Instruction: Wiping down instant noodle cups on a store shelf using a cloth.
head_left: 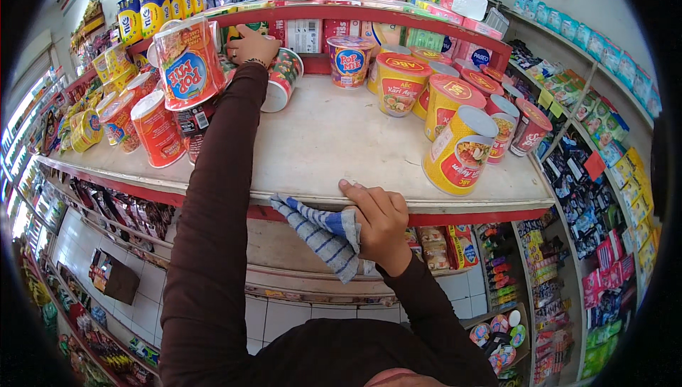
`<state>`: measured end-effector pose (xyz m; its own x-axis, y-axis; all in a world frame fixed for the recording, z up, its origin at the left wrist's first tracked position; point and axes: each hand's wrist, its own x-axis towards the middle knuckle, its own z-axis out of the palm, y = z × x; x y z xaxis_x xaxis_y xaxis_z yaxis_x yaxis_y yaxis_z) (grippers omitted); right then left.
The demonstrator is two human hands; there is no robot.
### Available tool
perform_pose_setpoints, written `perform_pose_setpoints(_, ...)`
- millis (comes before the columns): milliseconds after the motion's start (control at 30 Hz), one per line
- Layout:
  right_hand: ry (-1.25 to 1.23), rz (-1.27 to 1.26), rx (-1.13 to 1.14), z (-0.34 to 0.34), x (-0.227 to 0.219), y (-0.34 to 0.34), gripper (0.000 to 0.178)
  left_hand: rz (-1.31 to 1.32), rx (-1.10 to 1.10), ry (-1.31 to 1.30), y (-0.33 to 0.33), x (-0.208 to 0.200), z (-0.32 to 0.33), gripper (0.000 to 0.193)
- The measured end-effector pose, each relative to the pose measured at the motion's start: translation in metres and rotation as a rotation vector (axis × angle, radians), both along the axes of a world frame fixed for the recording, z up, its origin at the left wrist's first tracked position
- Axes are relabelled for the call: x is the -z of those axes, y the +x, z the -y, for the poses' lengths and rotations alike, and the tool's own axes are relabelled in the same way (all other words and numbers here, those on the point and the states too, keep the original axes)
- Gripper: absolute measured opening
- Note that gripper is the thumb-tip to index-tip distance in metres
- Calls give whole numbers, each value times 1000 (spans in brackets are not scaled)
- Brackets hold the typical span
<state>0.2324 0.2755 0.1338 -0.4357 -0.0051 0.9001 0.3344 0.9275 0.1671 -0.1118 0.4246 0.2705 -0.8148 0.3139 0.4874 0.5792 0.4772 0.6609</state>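
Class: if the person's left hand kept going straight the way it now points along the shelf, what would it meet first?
Probably the shelf's red back rail: the left hand reaches toward it, already touching a tipped noodle cup. Depth is unclear.

Left arm stretched forward, left hand (250,45) gripping – right hand (380,220) clenched, near body.

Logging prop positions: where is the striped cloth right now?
In the head view, the blue-and-white striped cloth hangs at the shelf's front edge, lower centre, gripped in the right hand.
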Motion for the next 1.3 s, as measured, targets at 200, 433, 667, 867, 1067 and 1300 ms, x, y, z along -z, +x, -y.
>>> perform_pose_setpoints(200,-2,-9,2,-1,0,1,12,72,24,70,3,1,0,92)
perform_pose_setpoints(433,-27,20,18,1,1,3,8,-110,11,200,26,-2,11,93)
perform_pose_setpoints(667,-34,6,8,2,-1,3,10,-325,78,513,49,-5,17,97)
perform_pose_setpoints(867,-39,23,2,3,-1,5,11,-592,280,650,61,-2,22,91)
perform_pose_setpoints(1067,-53,24,-7,3,0,5,14,-698,359,812,103,-30,48,96)
perform_pose_setpoints(1300,-123,13,-145,6,-5,11,16,-213,840,1080,176,-20,158,92)
